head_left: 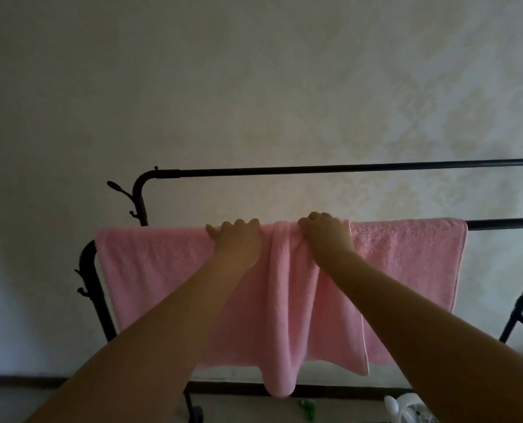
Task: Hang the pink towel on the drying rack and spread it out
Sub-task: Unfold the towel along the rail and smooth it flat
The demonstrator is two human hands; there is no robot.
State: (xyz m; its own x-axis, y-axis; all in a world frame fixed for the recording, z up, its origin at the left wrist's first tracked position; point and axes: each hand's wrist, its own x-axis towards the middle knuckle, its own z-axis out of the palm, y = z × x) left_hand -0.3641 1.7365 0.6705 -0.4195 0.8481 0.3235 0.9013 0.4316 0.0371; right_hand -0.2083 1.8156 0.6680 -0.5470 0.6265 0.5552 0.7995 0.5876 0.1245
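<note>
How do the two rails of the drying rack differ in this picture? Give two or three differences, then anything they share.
The upper rail is bare; the lower rail carries the pink towel. The upper rail sits higher and nearer the wall; the lower rail is closer to the person. No hand touches the upper rail; the left hand and right hand grip towel on the lower. Both are black horizontal bars.

The pink towel (168, 279) covered nearly the whole near bar of the drying rack (504, 224), leaving bare bar only at the far right, while a bunched fold hung between the left hand (238, 236) and right hand (327, 232). Open air lay between that bar and the higher rear bar. Hooks jutted from the rack's left posts, and a white object (406, 407) sat low on the right.
</note>
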